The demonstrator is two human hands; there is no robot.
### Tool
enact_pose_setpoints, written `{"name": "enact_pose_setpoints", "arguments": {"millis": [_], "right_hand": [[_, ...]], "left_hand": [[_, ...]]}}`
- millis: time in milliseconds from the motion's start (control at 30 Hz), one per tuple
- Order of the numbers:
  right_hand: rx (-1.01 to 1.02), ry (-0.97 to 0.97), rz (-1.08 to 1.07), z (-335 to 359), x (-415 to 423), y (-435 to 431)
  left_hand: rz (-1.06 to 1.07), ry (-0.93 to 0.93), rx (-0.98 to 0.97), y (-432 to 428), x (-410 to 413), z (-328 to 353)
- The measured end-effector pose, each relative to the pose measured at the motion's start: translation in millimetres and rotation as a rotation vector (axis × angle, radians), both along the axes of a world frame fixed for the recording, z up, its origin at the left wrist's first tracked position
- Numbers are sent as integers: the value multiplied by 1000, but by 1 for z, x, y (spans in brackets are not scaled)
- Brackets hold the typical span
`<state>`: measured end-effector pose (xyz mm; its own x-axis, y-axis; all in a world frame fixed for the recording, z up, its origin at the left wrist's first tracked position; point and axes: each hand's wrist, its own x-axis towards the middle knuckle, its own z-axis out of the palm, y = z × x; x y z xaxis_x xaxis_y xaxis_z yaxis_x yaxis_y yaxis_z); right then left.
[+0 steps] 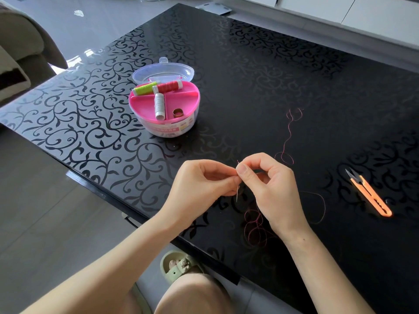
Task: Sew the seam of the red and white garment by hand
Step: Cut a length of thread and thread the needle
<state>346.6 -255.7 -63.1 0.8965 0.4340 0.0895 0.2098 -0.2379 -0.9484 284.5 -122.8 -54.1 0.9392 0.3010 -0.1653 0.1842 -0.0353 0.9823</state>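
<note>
You are threading the needle, it seems: your left hand is pinching it, point hanging down, and your right hand is pinching the red thread at its top end. The garment is not showing anywhere, so stitching is waiting. Next you are needing a steady poke through the eye

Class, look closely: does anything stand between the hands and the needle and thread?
Nothing visible does. The left hand pinches the needle, the right hand pinches the thread beside it. No garment is in view.
</note>
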Motion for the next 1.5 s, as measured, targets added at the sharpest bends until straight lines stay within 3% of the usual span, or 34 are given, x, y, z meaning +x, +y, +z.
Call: {"name": "enact_pose_setpoints", "arguments": {"millis": [167, 333, 567, 967, 1200, 1300, 1400, 1500], "right_hand": [[-33, 66, 28, 3, -1, 0], [-45, 176, 121, 8, -3, 1], [112, 317, 231, 8, -1, 1], [324, 846, 663, 29, 12, -13], [370, 1038, 747, 53, 9, -26], [361, 1056, 735, 61, 5, -28], [315, 1052, 709, 69, 4, -27], [276, 1082, 650, 79, 4, -25]], "left_hand": [[79, -27, -34, 8, 3, 5], [11, -94, -19, 10, 4, 10], [-3, -96, -162, 9, 5, 9], [212, -76, -357, 21, 14, 27], [252, -92, -470, 28, 11, 40], [257, -35, -397, 30, 7, 42], [274, 7, -164, 34, 2, 43], [342, -149, 82, 33, -8, 55]]}}
